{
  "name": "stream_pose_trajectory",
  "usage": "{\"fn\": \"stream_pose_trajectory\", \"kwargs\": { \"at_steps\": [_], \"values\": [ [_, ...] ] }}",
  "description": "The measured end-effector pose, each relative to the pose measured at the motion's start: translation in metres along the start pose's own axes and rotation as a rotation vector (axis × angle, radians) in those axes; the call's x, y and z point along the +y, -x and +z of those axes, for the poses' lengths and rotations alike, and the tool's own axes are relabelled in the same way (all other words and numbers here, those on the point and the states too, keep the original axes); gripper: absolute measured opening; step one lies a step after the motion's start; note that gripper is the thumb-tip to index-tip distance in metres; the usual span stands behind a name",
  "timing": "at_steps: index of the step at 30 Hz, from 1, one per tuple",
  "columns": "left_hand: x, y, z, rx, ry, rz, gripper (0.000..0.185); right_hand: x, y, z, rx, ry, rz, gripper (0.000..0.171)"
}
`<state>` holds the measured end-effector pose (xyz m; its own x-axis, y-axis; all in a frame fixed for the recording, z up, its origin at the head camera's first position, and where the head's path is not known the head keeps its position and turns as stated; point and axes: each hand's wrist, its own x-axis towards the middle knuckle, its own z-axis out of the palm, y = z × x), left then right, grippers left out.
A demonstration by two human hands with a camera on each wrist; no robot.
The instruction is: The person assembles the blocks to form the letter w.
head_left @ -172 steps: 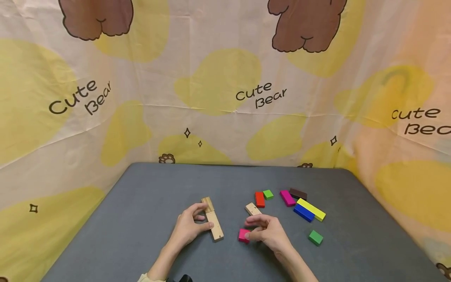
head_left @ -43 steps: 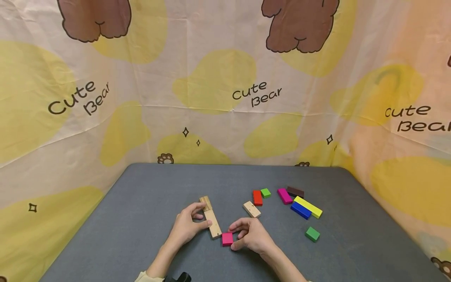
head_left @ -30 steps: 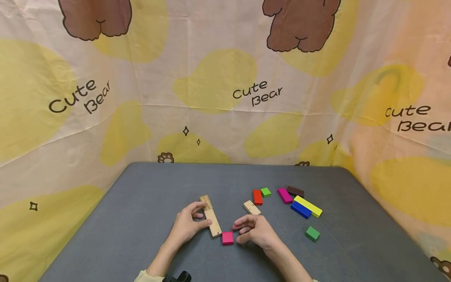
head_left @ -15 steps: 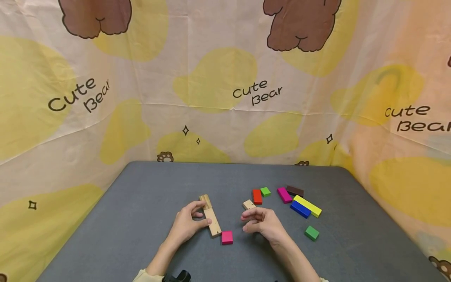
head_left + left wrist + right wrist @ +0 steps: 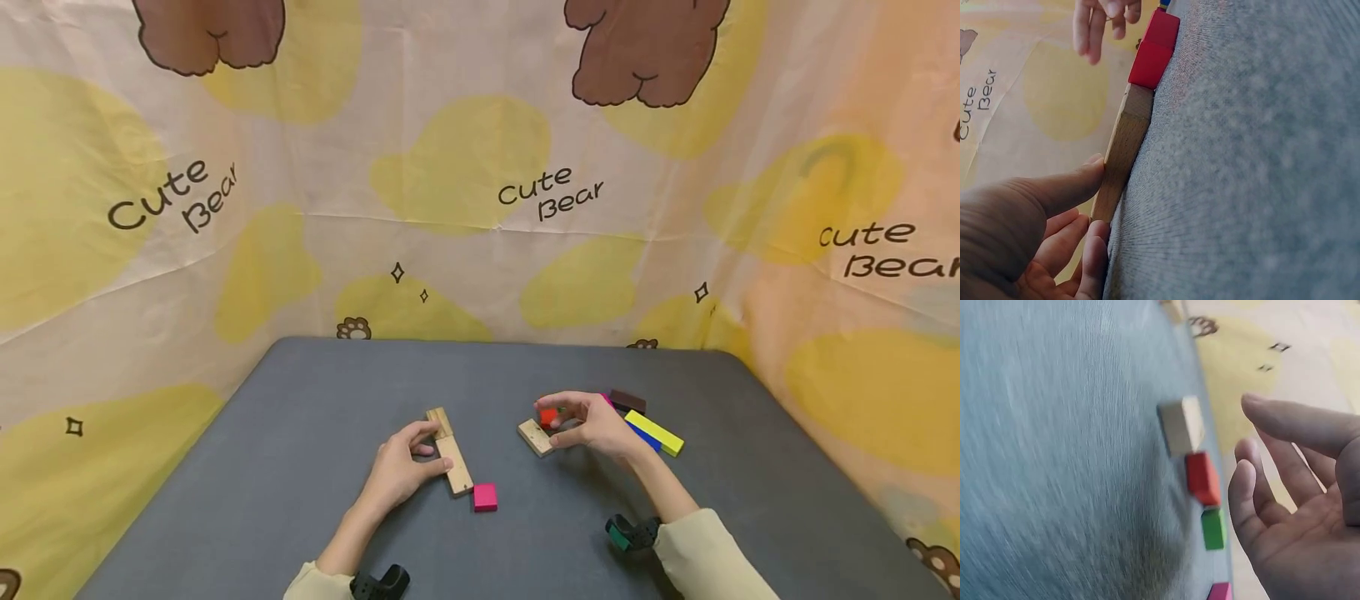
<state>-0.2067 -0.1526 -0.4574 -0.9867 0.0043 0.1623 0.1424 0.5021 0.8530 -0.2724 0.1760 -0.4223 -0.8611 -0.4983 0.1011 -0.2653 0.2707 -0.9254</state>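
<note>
My left hand (image 5: 401,467) holds two plain wooden blocks set end to end. Its thumb lies on the near block (image 5: 459,475) and its index finger reaches the far block (image 5: 442,422). At the near end of that row sits a pink block (image 5: 485,497), close against the corner. Over the right part of the table hovers my right hand (image 5: 597,427), fingers loosely bent and nothing between them. Close by its thumb lies a loose wooden block (image 5: 535,437), with a red block (image 5: 548,417) partly behind the fingers. The right wrist view shows a light green block (image 5: 1214,529) beyond the red one.
Right of my right hand lie a dark brown block (image 5: 627,402), a yellow block (image 5: 656,433) and a partly covered blue block (image 5: 647,437). A magenta block (image 5: 606,400) is mostly hidden. A printed cloth (image 5: 465,167) stands behind the grey table (image 5: 337,392).
The pink block was slid left to the wooden row and released. My right hand then moved away, up and right, over the loose blocks. The left hand stays on the wooden blocks.
</note>
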Motion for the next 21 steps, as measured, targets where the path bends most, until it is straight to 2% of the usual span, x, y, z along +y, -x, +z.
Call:
{"fn": "stream_pose_trajectory", "kwargs": {
  "at_steps": [4,12,21],
  "values": [
    [0.000,-0.002,0.000,-0.013,-0.010,-0.007,0.059,0.010,-0.009,-0.009,-0.071,0.048,0.000,0.056],
    [0.002,-0.001,0.000,-0.013,-0.012,0.002,0.058,0.025,-0.012,-0.010,-0.170,-0.059,0.015,0.060],
    [0.000,-0.003,0.000,-0.021,-0.009,-0.009,0.059,0.029,-0.018,-0.005,-0.175,-0.049,0.027,0.062]
  ]
}}
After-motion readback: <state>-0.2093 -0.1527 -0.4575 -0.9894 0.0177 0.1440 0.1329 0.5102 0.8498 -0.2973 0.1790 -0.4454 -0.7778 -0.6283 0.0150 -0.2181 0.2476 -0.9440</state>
